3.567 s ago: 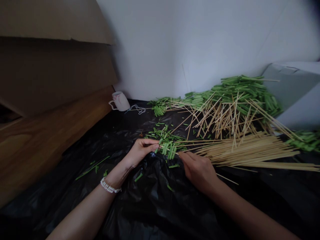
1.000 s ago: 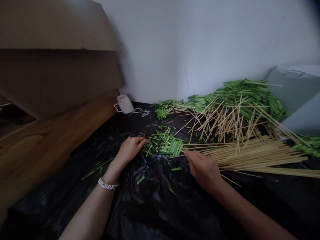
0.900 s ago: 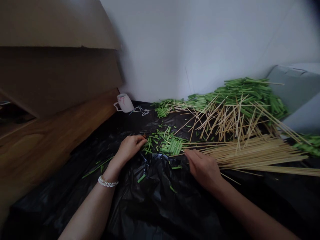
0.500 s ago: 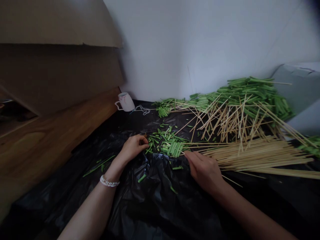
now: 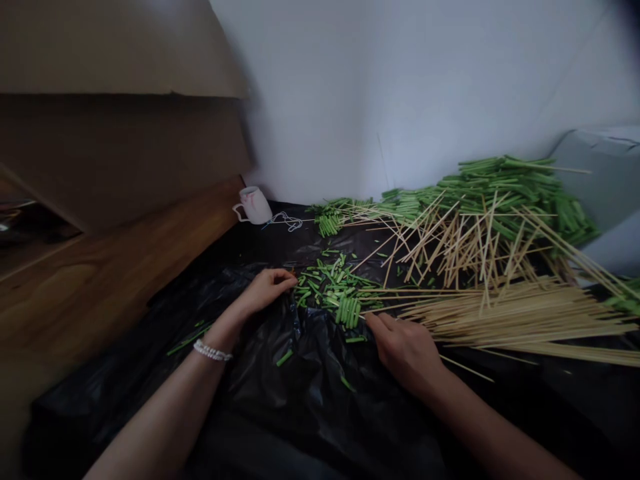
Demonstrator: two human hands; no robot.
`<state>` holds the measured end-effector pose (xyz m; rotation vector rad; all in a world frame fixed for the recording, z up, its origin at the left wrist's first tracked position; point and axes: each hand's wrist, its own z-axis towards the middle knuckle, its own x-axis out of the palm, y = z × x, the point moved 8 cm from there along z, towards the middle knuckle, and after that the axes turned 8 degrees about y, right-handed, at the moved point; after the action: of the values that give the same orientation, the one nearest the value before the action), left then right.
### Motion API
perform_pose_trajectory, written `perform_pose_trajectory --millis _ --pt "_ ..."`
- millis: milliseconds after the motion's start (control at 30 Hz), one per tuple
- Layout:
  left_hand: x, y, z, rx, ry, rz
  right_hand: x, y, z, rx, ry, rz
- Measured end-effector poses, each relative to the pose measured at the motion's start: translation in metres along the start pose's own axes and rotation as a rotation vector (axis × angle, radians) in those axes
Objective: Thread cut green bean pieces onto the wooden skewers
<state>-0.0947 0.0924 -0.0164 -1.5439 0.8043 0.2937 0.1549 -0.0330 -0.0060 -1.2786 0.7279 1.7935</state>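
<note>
My left hand [image 5: 267, 289], a bead bracelet on its wrist, rests on the black plastic sheet [image 5: 310, 400] with fingers curled together at the left edge of a small heap of short green stem pieces [image 5: 335, 293]. What the fingertips pinch is too small to name. My right hand [image 5: 405, 347] lies to the right of that heap, fingers closed on the near end of a thin bamboo skewer [image 5: 387, 308] that carries several green pieces [image 5: 349, 311]. A flat bundle of bare bamboo skewers [image 5: 510, 313] stretches away to the right of that hand.
A tangle of skewers [image 5: 465, 240] and a big pile of green stems [image 5: 510, 187] lie against the white wall. A small white mug [image 5: 253, 204] with a cord beside it stands in the corner. A cardboard box [image 5: 115, 120] and a wooden surface [image 5: 100, 287] fill the left.
My left hand left the skewer and dropped to the left edge of the green heap. The right hand stayed put on the skewer's end. The view shifted slightly.
</note>
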Motion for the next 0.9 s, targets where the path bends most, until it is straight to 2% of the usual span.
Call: perform_pose_trajectory --millis 100,133,233,367,433,567,733,900 --pt "-0.006 0.003 0.012 -0.098 0.141 -0.107 0.002 0.000 0.001 0.007 0.027 -0.006" --pt "-0.011 -0.001 0.017 -0.103 0.142 -0.088 0.003 0.000 0.001 0.009 0.035 -0.005" --pt "-0.022 -0.021 0.040 -0.037 0.008 0.057 0.003 0.000 0.001 0.010 0.051 -0.006" --pt "-0.008 -0.034 0.066 -0.144 -0.103 0.398 0.004 0.000 0.001 0.014 0.074 0.000" --pt "0.002 -0.038 0.074 -0.168 -0.120 0.440 0.004 -0.001 0.001 0.021 0.093 0.008" --pt "0.014 -0.035 0.086 -0.174 -0.066 0.412 0.006 -0.002 0.003 0.034 0.141 0.019" --pt "0.023 -0.030 0.100 -0.109 0.017 0.294 0.008 -0.002 0.004 0.056 0.201 0.044" --pt "0.025 -0.036 0.102 -0.008 0.000 0.175 0.011 -0.004 0.004 0.061 0.217 0.044"
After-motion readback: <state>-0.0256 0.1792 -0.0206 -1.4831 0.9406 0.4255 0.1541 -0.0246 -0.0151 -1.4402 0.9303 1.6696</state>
